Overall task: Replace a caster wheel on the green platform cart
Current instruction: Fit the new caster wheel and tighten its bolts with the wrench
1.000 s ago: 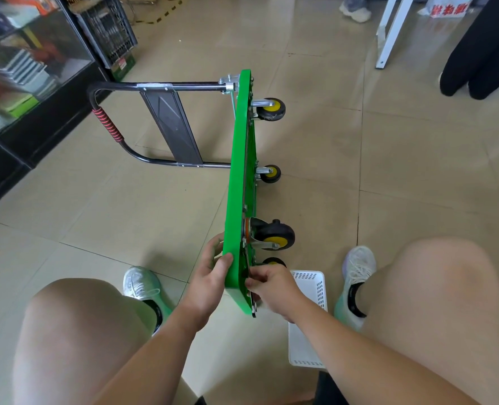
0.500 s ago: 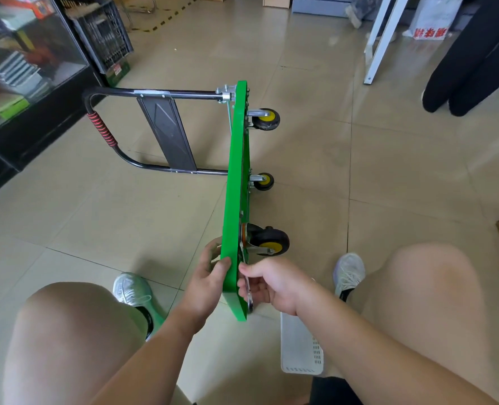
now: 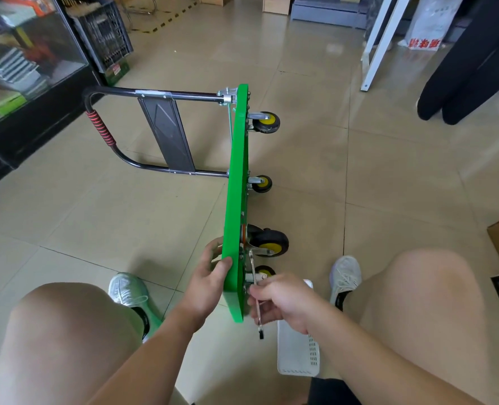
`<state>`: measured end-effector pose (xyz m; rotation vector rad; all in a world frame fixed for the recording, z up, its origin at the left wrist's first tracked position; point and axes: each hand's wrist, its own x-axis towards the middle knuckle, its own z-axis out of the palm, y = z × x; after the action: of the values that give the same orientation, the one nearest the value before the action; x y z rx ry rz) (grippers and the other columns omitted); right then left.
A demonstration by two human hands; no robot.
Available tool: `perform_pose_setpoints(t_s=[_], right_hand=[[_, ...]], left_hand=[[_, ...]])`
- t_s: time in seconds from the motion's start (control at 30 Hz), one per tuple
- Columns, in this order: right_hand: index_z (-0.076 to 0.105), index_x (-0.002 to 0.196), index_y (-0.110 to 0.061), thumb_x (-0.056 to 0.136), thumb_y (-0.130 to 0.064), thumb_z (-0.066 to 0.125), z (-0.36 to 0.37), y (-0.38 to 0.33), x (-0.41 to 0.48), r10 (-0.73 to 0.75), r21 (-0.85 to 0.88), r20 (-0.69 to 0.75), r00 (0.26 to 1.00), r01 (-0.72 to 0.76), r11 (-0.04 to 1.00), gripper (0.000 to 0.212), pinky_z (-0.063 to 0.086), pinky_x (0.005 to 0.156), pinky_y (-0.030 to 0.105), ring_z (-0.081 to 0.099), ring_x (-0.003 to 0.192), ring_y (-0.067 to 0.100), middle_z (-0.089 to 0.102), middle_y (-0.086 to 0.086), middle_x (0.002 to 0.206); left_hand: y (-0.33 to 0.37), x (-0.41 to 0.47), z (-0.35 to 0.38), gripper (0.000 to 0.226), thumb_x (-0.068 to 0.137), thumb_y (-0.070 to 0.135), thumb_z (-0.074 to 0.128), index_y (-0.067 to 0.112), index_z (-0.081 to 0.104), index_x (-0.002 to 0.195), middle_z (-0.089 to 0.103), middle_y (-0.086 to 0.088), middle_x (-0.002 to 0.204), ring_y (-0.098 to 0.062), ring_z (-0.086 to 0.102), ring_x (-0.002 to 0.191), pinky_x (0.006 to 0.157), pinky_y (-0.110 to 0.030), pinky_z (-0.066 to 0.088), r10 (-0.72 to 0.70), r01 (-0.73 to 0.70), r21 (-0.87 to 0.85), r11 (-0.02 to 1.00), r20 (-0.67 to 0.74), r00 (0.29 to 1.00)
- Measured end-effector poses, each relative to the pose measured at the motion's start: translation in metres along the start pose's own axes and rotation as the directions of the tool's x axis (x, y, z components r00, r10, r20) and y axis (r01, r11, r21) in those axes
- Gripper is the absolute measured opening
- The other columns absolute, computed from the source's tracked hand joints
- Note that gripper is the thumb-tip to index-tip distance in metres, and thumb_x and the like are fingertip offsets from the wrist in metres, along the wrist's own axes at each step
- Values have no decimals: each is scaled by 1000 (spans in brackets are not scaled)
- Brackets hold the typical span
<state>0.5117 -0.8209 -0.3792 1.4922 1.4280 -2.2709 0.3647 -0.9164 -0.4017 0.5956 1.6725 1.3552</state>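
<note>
The green platform cart [image 3: 236,176] stands on its long edge on the tiled floor, its underside facing right and its black handle [image 3: 131,92] folded out to the left. Several black casters with yellow hubs stick out to the right; the largest caster [image 3: 268,244] is near me, a smaller one [image 3: 264,271] just below it. My left hand [image 3: 210,283] grips the near edge of the deck. My right hand [image 3: 283,302] holds a thin metal wrench [image 3: 255,290], whose head sits at the mounting plate of the large caster.
A white perforated basket [image 3: 298,358] lies on the floor under my right forearm. My knees and white shoes flank the cart. A glass display case [image 3: 23,59] and black crate stand at left; a white frame leg, black-clad legs and a cardboard box are at right.
My right hand has slid down from the deck edge, so the wrench now shows between it and the caster plate. The view has tilted up slightly. My left hand keeps its grip.
</note>
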Motion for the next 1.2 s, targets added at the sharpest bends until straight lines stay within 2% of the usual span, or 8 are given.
perform_pose_setpoints(t_s=[0.17, 0.27, 0.43, 0.53, 0.8, 0.9, 1.03, 1.2], right_hand=[[71, 109, 4, 96, -6, 65, 7, 27, 9, -66, -37, -69, 995, 63, 997, 18, 61, 66, 36, 72, 70, 25, 72, 17, 90], [76, 105, -6, 96, -7, 65, 9, 30, 18, -135, -113, -63, 989, 127, 985, 15, 63, 74, 38, 74, 76, 25, 75, 17, 95], [79, 99, -23, 96, -10, 64, 11, 32, 34, -196, -182, -97, 976, 176, 967, 20, 61, 87, 36, 75, 90, 22, 79, 2, 94], [78, 110, -20, 97, -10, 64, 10, 32, 41, -229, -186, -96, 969, 208, 960, 21, 59, 85, 25, 74, 92, 12, 78, -5, 97], [78, 110, -21, 96, -7, 64, 13, 30, 45, -277, -198, -84, 957, 256, 946, 24, 50, 73, 7, 69, 87, -5, 75, -18, 92], [78, 113, -22, 97, -11, 64, 12, 27, 46, -279, -209, -90, 956, 256, 944, 23, 54, 81, 13, 70, 90, 0, 76, -14, 96], [80, 104, -18, 97, -12, 64, 14, 26, 40, -260, -184, -101, 960, 238, 954, 18, 57, 70, 23, 72, 75, 11, 76, -5, 84], [76, 90, -2, 94, -11, 66, 16, 11, 24, -174, -84, -111, 978, 166, 983, 15, 56, 58, 30, 68, 59, 25, 70, 12, 73]], left_hand=[[1, -1, 1, 34, 97, 36, 52, 52, 53, 127, 60, 12, 134, -11, 66, 115, 92, -28, 55, 1, -1, 1, 1000, 8, 1000], [3, -3, 2, 38, 89, 42, 51, 52, 52, 125, 60, 14, 133, -10, 66, 114, 87, -24, 54, -1, 1, 3, 1000, -1, 1000], [1, -2, 2, 36, 94, 39, 52, 52, 52, 128, 62, 9, 135, -15, 66, 116, 92, -30, 54, -12, 12, 6, 1000, -14, 1000], [-2, -1, 1, 35, 109, 21, 47, 46, 51, 133, 62, 9, 136, -17, 68, 115, 92, -30, 56, -11, 11, 3, 1000, -13, 1000], [0, -3, 2, 46, 91, 40, 49, 43, 51, 137, 62, 10, 135, -14, 67, 116, 98, -33, 55, -13, 13, 8, 1000, -21, 1000], [0, -3, 2, 46, 91, 39, 49, 43, 51, 137, 62, 11, 135, -13, 67, 115, 95, -29, 54, -10, 10, 7, 1000, -16, 1000], [-1, -1, 2, 41, 99, 33, 51, 40, 50, 139, 62, 8, 135, -15, 69, 112, 90, -28, 56, -11, 11, 4, 1000, -18, 1000], [1, -2, 4, 44, 89, 38, 48, 47, 52, 131, 64, 13, 130, -12, 68, 110, 89, -27, 54, -19, 19, 8, 1000, -25, 1000]])
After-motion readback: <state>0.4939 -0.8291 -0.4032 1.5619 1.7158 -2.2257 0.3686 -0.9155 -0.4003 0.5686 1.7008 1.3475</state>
